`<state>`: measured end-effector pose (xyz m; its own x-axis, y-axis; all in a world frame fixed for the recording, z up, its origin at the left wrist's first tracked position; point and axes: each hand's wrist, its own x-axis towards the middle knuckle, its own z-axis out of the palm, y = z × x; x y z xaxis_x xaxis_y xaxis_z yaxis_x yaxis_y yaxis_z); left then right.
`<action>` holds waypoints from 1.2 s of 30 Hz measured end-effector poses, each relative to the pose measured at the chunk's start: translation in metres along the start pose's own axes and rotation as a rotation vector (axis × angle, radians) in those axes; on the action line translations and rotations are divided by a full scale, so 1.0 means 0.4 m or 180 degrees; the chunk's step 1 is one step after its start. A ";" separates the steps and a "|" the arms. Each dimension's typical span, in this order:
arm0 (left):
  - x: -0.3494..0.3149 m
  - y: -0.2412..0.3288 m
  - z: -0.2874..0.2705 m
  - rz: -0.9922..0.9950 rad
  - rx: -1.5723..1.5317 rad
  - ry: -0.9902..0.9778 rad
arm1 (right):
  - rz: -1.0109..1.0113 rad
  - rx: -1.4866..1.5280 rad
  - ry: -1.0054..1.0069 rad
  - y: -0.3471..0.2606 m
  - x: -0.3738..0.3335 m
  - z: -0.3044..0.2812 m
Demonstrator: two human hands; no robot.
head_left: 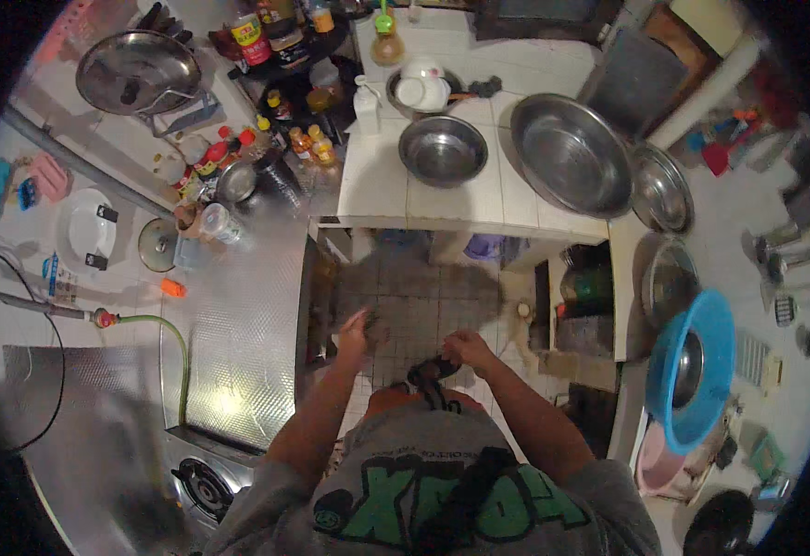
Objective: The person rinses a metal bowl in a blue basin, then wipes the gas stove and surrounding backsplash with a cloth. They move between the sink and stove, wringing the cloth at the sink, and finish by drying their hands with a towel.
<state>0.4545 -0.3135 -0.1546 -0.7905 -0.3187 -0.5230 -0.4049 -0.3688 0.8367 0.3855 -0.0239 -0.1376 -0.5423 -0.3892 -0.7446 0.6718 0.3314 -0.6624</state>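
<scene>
My left hand (pixel 355 335) hangs over the tiled floor, in front of the white counter. Its fingers are smeared by motion, so I cannot tell whether they are open or closed. To its right, my right hand (pixel 466 352) has its fingers curled together, and whatever they may hold is hidden. A dark, strap-like thing (pixel 431 372) shows just left of the right hand, close to my body; whether the hand touches it is unclear. Ahead of both hands, a steel basin (pixel 443 151) rests near the counter's front edge.
A larger steel basin (pixel 571 155) and a white pump bottle (pixel 367 109) share the white counter (pixel 368 199). At left are a metal-covered worktop (pixel 238 324), bottles (pixel 317 145) and a gas burner (pixel 206 486). A blue basin (pixel 715 371) leans at right.
</scene>
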 end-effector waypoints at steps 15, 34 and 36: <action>-0.470 -0.094 0.363 -0.1337 0.0171 -0.2046 | -0.0615 0.2496 0.1424 0.396 -0.477 0.125; -1.123 -0.545 1.020 -0.1657 0.2296 -0.3830 | -0.2048 -0.0277 0.5599 0.869 -1.449 -0.191; -1.227 -0.585 1.093 -0.1721 0.2429 -0.4134 | -0.1636 -0.0892 0.5887 0.908 -1.561 -0.229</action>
<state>0.7362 0.3108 -0.0227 -0.1602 0.7697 -0.6180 -0.5633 0.4428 0.6976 0.9220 0.4180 0.0791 -0.5341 0.7048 0.4669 0.3147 0.6784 -0.6639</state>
